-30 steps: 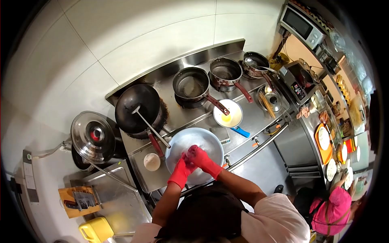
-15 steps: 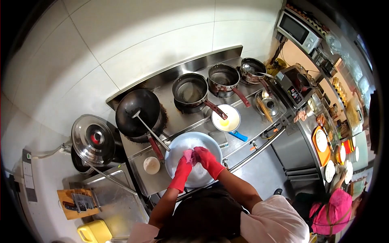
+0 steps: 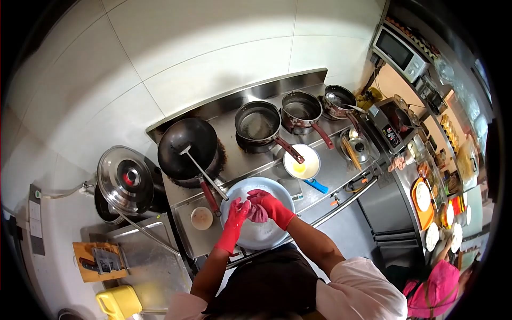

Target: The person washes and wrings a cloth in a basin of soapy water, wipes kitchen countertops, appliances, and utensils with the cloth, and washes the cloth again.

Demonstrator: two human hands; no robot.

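Both hands wear red rubber gloves and meet above a pale blue basin [image 3: 274, 234] with cloudy liquid in it. My left hand [image 3: 235, 221] is closed on the left side of a wet, dark pink cloth [image 3: 258, 213]. From the other side my right hand [image 3: 269, 205] grips the same cloth, its fingers bent over the top. Left of the basin stands a small round bowl [image 3: 202, 218]. A white pan [image 3: 302, 162] with yellow liquid and a blue handle is at the right.
A wok [image 3: 188, 146] with a ladle and several saucepans [image 3: 257, 124] stand on the stove. A lidded pot [image 3: 125, 178], a knife rack [image 3: 101, 262] and a yellow jug [image 3: 119, 302] are at left. A person in pink [image 3: 434, 290] is by plates at right.
The hands have moved slightly apart, and more of the pink cloth shows between them. The camera view has shifted a little. The person in pink has moved slightly lower in view.
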